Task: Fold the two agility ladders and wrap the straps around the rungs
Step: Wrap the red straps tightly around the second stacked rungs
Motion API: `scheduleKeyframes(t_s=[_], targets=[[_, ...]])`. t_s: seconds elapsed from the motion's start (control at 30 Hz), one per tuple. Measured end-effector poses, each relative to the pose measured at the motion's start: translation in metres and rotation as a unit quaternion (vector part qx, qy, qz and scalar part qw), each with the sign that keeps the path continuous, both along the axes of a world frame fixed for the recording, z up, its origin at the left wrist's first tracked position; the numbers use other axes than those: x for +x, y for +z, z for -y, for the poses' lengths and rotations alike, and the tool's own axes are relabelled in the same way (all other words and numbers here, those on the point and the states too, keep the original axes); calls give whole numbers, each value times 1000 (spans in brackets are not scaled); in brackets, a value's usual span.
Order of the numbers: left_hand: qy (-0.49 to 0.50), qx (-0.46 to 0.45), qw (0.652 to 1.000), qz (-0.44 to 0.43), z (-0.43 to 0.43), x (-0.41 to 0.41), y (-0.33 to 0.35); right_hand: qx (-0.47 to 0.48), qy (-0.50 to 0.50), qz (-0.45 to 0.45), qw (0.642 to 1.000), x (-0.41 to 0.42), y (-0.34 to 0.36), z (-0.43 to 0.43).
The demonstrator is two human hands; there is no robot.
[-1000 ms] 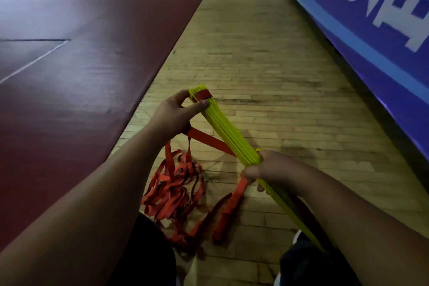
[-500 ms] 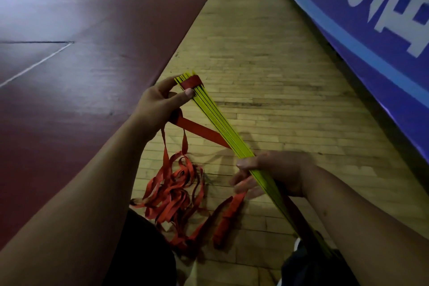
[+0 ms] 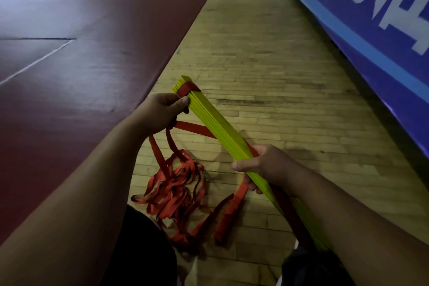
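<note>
Pale wooden floorboards [image 3: 267, 90] lie beneath. Left hand [image 3: 160, 114] pinches the stacked yellow plastic rungs [image 3: 216, 127] below their red strap [image 3: 189, 88]; right hand [image 3: 267, 167] curls round them, tangled red webbing [image 3: 174, 188] under the fingers.

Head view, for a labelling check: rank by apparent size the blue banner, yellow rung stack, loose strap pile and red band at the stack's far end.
1. blue banner
2. yellow rung stack and loose strap pile: look alike, one longer, one wider; not ranked
3. red band
</note>
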State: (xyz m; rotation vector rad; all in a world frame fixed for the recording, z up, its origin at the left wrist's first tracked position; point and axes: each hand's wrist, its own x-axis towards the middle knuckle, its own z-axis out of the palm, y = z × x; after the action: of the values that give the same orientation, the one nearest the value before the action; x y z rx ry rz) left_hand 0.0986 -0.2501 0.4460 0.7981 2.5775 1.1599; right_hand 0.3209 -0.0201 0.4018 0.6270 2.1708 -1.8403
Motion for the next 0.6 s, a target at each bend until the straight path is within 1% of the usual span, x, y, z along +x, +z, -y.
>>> scheduleKeyframes(t_s=[0.1,0.23,0.43,0.53,0.6], targets=[[1,-22,1000,7,1,1,1,38,-10,-4,999,0,-3,1],[28,-50,998,31,-2,4,6,104,-13,-12,994,0,-4,5],[36,-46,997,57,-9,11,14,187,-29,-20,982,-1,-3,14],[35,-45,993,103,-13,16,17,240,-42,-13,970,-1,-5,16],[61,-49,992,94,-17,19,14,289,-37,-18,956,0,-9,17]])
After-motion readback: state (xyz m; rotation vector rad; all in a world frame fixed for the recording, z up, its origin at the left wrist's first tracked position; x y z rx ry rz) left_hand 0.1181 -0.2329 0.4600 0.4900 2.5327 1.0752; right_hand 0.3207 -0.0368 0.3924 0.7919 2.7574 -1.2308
